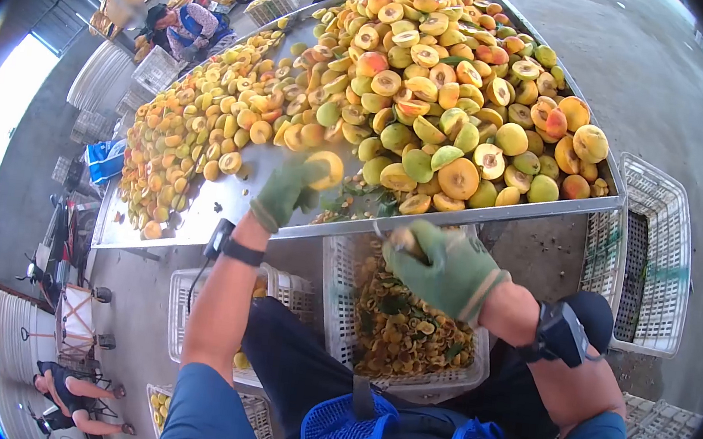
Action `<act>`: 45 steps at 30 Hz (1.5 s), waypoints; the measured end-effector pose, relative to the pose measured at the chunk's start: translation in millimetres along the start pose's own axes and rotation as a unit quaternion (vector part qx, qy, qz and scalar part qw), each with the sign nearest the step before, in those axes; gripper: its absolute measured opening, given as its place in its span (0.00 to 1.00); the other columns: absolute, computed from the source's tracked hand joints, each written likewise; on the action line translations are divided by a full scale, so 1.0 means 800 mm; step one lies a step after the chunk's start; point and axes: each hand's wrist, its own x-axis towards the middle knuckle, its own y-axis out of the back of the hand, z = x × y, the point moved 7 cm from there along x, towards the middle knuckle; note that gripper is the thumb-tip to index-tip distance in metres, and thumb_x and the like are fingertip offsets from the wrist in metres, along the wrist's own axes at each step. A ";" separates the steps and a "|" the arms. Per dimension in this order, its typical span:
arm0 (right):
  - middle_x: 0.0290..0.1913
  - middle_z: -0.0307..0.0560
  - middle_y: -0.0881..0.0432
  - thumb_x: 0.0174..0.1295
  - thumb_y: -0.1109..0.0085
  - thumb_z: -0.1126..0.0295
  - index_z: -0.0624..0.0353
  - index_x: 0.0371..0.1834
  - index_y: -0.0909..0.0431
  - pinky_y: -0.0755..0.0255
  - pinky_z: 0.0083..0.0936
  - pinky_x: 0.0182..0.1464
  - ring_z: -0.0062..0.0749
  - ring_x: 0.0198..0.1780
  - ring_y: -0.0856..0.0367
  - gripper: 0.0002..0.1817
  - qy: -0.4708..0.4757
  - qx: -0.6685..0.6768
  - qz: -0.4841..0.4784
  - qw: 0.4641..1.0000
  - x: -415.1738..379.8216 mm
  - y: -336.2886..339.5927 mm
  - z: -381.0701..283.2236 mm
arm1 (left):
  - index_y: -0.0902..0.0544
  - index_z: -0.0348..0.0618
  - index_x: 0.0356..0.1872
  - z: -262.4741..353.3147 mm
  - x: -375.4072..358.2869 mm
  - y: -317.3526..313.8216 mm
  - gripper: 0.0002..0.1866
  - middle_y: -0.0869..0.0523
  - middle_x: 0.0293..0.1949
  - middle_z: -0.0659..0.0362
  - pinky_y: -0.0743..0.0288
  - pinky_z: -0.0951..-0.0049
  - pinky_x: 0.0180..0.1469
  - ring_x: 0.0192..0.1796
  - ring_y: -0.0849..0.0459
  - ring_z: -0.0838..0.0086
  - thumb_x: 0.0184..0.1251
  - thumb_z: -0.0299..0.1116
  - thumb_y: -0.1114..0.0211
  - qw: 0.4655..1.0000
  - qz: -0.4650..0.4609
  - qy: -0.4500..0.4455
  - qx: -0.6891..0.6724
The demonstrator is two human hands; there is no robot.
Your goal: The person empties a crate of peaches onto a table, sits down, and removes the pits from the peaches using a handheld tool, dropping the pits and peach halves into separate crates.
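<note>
My left hand (285,191), in a green work glove, is closed on a peach half (325,170) above the metal table's near edge. The half's yellow cut face shows between thumb and fingers. My right hand (443,271), also gloved, is closed round a small tool with a curved metal end (381,230); its brownish part is blurred and mostly covered by the fingers. Below the right hand stands a white crate (340,305) full of brown-yellow pits and scraps (412,335). Halved peaches (458,180) lie heaped just beyond both hands.
The metal table (491,211) has a raised rim. Peach halves (197,128) also cover its left side. White crates (668,256) stand at the right, and another crate (296,291) sits by my left leg. A co-worker (195,28) is at the far left; another person (76,392) sits lower left.
</note>
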 end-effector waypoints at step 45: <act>0.29 0.59 0.15 0.71 0.39 0.55 0.63 0.44 0.21 0.23 0.50 0.35 0.58 0.31 0.14 0.18 0.029 -0.127 0.056 0.990 0.000 -0.056 0.006 | 0.12 0.33 0.48 0.037 -0.102 -0.144 0.22 0.10 0.43 0.55 0.21 0.72 0.50 0.42 0.14 0.72 0.83 0.40 0.51 0.949 0.178 -0.259 0.015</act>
